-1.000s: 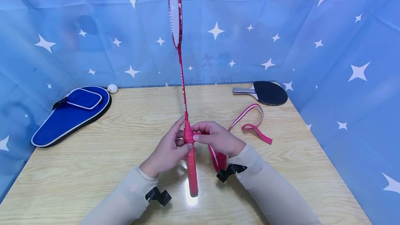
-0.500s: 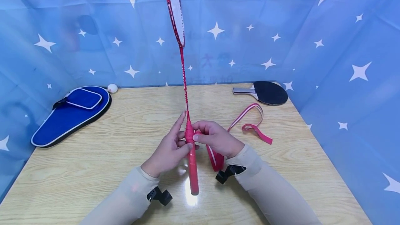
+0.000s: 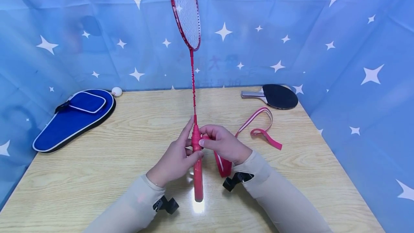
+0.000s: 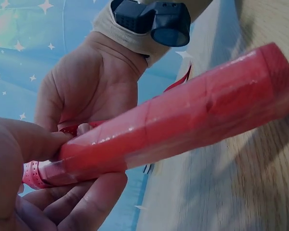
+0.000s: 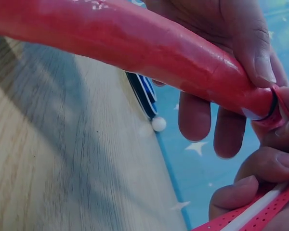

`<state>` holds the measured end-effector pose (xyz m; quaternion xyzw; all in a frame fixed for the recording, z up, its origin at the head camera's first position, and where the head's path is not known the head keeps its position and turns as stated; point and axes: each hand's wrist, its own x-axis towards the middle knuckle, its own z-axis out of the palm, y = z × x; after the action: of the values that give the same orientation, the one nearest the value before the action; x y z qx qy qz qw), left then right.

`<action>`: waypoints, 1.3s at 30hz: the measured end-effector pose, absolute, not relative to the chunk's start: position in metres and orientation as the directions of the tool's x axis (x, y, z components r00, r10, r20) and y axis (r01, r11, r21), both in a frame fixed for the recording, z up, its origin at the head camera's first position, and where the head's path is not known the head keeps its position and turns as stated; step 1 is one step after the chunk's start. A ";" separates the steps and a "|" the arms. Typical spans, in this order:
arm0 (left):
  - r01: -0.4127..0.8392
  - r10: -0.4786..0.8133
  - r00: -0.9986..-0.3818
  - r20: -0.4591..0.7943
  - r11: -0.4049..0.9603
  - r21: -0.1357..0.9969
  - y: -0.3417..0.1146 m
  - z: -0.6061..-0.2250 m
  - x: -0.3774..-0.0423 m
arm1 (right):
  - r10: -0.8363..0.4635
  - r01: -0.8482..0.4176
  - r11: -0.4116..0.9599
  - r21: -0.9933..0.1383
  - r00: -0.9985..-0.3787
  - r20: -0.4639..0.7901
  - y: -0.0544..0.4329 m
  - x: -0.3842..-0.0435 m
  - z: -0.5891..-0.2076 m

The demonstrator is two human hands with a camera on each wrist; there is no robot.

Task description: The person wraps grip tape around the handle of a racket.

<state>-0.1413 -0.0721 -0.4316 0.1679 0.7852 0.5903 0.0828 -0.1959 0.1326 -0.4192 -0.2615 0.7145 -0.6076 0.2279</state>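
A red badminton racket (image 3: 198, 175) stands upright in front of me, head up, its butt close over the table. My left hand (image 3: 176, 159) holds the handle from the left, thumb across it, index finger pointing up along the shaft. My right hand (image 3: 224, 145) pinches a red overgrip tape (image 3: 223, 166) with a white stripe right beside the handle's top. In the right wrist view the tape (image 5: 274, 204) runs out under the curled fingers. Wraps of perforated tape circle the handle's upper end in the left wrist view; below them the handle (image 4: 183, 113) looks smooth and shiny.
The tape's loose end (image 3: 266, 136) loops over the table on the right. Behind it lies a black table tennis bat (image 3: 279, 97). At left rests a blue bat case (image 3: 72, 119), with a white ball (image 3: 116, 91) beside its top. Blue starred cloth (image 3: 258, 10) walls the table.
The racket has turned about its long axis: its head, edge-on before, now shows more of its strings. Its shaft has shifted slightly right. The right hand keeps its pinch on the tape.
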 end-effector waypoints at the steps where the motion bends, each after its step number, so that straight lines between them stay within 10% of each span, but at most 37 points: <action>1: 0.167 0.360 -0.930 0.070 0.248 0.954 -0.072 -0.431 -0.141 | -0.654 -0.096 0.124 -0.988 -0.756 -0.008 0.132 -0.196 -0.418; 39: 0.136 0.422 -0.902 0.096 0.065 0.989 -0.070 -0.442 -0.142 | -0.671 -0.074 0.153 -0.985 -0.740 -0.049 0.140 -0.197 -0.425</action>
<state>-0.1416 -0.0704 -0.4416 0.1932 0.7214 0.6560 0.1090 -0.1970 0.1398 -0.4251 -0.2597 0.7170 -0.5966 0.2502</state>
